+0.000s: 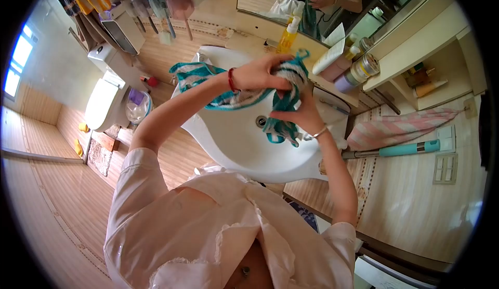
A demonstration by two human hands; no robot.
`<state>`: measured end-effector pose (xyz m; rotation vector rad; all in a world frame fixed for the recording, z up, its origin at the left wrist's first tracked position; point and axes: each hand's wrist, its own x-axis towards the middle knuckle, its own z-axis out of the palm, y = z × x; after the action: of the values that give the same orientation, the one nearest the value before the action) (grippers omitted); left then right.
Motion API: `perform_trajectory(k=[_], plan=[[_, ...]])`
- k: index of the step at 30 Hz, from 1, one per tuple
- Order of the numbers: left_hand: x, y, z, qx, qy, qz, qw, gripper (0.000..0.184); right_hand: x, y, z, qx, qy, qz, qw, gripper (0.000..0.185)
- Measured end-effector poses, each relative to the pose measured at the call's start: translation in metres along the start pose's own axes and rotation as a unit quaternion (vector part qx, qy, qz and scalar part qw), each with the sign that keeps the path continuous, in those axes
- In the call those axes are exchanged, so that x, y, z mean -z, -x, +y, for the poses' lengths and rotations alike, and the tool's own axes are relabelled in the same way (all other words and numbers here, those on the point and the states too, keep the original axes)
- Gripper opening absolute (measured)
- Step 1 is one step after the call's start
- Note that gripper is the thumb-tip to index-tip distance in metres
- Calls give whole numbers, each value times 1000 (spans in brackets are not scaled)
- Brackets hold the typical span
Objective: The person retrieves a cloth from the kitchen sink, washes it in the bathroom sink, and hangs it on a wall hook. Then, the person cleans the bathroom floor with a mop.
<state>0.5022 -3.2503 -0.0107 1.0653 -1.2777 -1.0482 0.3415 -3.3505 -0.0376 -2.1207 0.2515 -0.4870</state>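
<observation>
Over the white washbasin (234,143), a green-and-white striped towel (221,99) is bunched and twisted between my two hands. My left hand (262,75), with a red bracelet at the wrist, wraps its fingers round the upper bunch. Just below and to the right, my right hand (304,113) grips the same towel, a pale bangle on its wrist. One long part of the towel stretches left under my left forearm across the basin's back rim. A shorter end hangs down beside the drain (261,121). Folds of cloth hide some fingertips.
Behind the basin stands a yellow pump bottle (288,36) below a mirror (270,8). Jars and bottles (358,70) line the right ledge. A pink striped towel (400,127) hangs at right above a teal-handled pole (408,148). A toilet (101,101) and bin (138,109) stand left.
</observation>
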Motion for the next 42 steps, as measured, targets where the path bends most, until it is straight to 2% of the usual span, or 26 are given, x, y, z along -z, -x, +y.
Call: perform_trajectory(k=[3,4,5,6,7,9,10,11,12,13,14,15,17,19,20,21,23,25,28,30,33,35,37,39,40,42], plan=[[2,9,17,-48,-148,7,988,70,-14,-9,10,-55,-126,17,990,55],[11,14,12,-50,-171,36,983,68,-10,-14,19,25,-39,48,998,49],[20,21,11,-51,-192,64,978,65,0,-17,13,54,51,73,995,44],[32,27,17,-2,-256,30,966,59,12,-23,7,-3,-30,81,996,40],[39,32,10,33,-336,40,940,62,21,-29,0,-59,-110,90,988,37],[46,43,-36,-52,-301,66,950,74,25,-39,-26,-2,-78,91,993,34],[41,44,-51,-91,-337,65,935,83,20,-44,-39,18,-65,64,996,35],[33,45,-66,-132,-371,65,917,91,9,-46,-53,12,-166,78,983,35],[23,44,-90,-72,-365,31,928,106,4,-51,-60,6,-184,71,980,34],[10,48,-123,-96,-336,59,935,111,1,-57,-63,1,-202,62,977,32],[-7,47,-137,-97,-331,65,936,105,-4,-64,-61,-15,-231,64,971,31],[-27,43,-143,-132,-278,77,948,101,-9,-70,-56,-29,-261,65,963,29],[-61,25,-163,-140,-126,125,974,90,-16,-74,-59,-38,-310,69,947,26],[-77,0,-197,-92,-8,189,978,78,-12,-70,-63,-24,-305,53,951,34],[-79,-10,-192,-66,50,219,972,73,-8,-67,-63,-15,-288,84,954,37],[-76,-19,-186,-84,81,268,956,64,0,-60,-62,-5,-271,115,956,40],[-57,-19,-177,-100,5,283,954,60,27,-42,-50,3,-275,174,945,50],[-19,-7,-166,4,-79,197,977,55,59,-7,-30,-31,-352,226,908,50],[19,-10,-132,-27,-216,188,958,44,95,61,24,-133,-285,244,918,56],[25,-12,-77,-68,-309,169,933,37,110,119,79,-224,4,147,963,70],[9,-25,-29,-93,-351,78,928,35,79,117,39,-340,-37,108,933,91],[-16,-32,-15,-128,-422,8,898,35,50,95,36,-271,-117,88,952,102],[-31,-39,-18,-145,-385,-46,910,35,20,66,26,-216,-107,89,966,107],[-36,-43,-24,-181,-324,-59,927,35,-2,43,39,-172,-209,69,960,106],[-30,-43,-21,-166,-320,-63,931,42,-3,38,40,-124,-159,91,975,87],[-18,-37,-23,-171,-322,-32,931,50,8,31,48,-111,-189,97,971,71]])
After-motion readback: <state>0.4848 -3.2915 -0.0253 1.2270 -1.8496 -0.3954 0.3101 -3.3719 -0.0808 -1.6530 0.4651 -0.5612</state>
